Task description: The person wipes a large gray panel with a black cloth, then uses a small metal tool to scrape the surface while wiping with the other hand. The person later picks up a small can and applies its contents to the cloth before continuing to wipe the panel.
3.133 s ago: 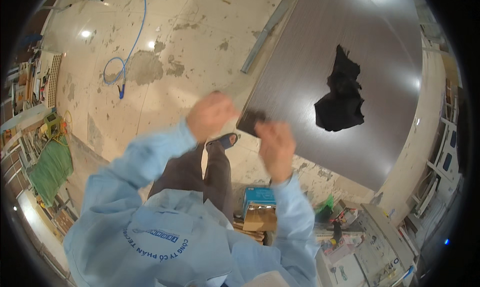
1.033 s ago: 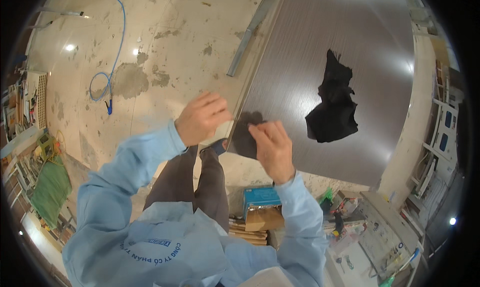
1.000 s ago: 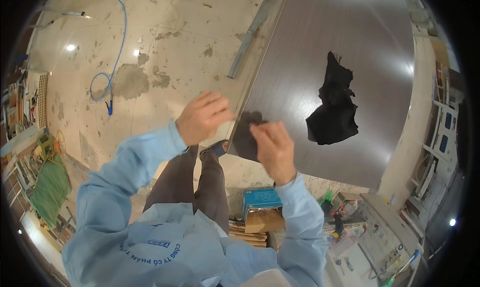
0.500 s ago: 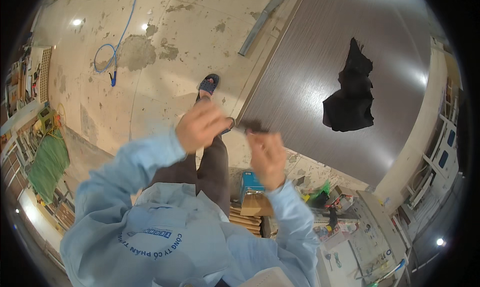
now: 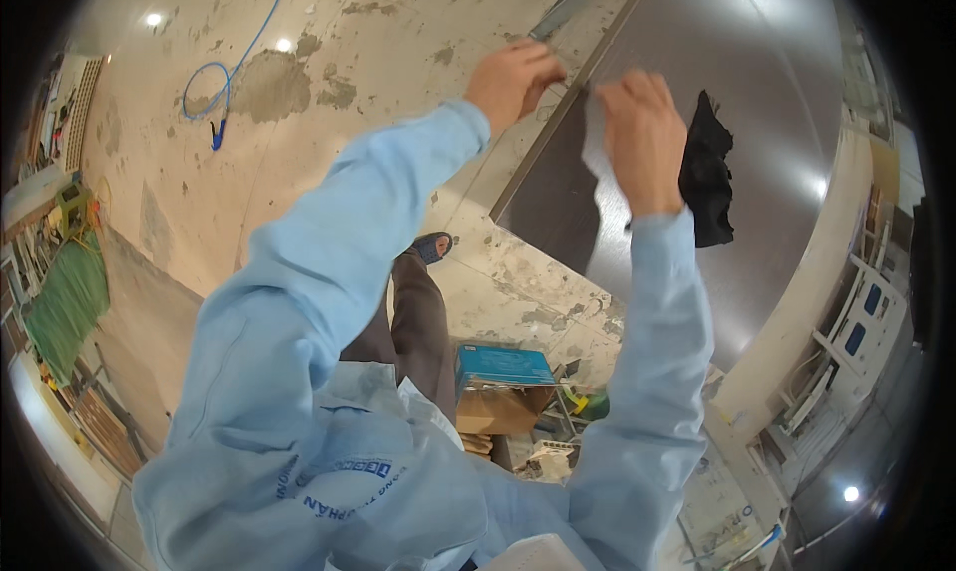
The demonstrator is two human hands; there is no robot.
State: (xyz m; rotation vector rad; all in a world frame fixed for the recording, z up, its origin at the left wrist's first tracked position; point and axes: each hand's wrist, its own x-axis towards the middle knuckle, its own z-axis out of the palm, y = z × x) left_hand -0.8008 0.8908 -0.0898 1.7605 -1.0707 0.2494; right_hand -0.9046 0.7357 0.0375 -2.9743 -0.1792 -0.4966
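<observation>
Holding left hand (image 5: 513, 83) and right hand (image 5: 642, 138) apart, curled, whether empty impossible to tell; leaving cloth (image 5: 709, 188) on tabletop (image 5: 553, 208), past right hand, untouched.

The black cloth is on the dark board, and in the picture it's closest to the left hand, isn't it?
The hand is wrong: in the head view, the black cloth appears closest to the right hand, not the left hand. It does lie on the dark board.

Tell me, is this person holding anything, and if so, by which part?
That cannot be told: the left hand and right hand are both curled, but no held thing shows clearly. The black cloth lies on the dark board.
</observation>
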